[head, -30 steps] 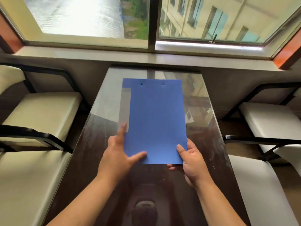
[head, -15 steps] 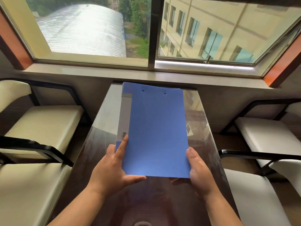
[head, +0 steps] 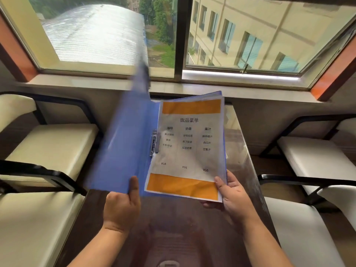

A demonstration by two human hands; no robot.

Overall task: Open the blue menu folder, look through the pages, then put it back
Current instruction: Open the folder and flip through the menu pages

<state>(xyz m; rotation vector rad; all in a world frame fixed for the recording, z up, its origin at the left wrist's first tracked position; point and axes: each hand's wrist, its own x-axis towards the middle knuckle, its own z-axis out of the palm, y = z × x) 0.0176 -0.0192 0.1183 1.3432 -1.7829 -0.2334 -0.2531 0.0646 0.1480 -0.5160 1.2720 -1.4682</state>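
The blue menu folder (head: 123,151) is opening, left hand (head: 121,207) gripping its cover, right hand (head: 234,197) gripping the first page (head: 185,149) side; next, I judge, turn that page.

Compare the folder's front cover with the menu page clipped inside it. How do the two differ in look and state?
The front cover is plain blue with no print; the menu page is white with orange bands and printed text. The cover is blurred, apparently mid-swing; the page is sharp. The left hand grips the cover's lower edge; the right hand holds the page's side. Both meet at the spine beside the metal clip.
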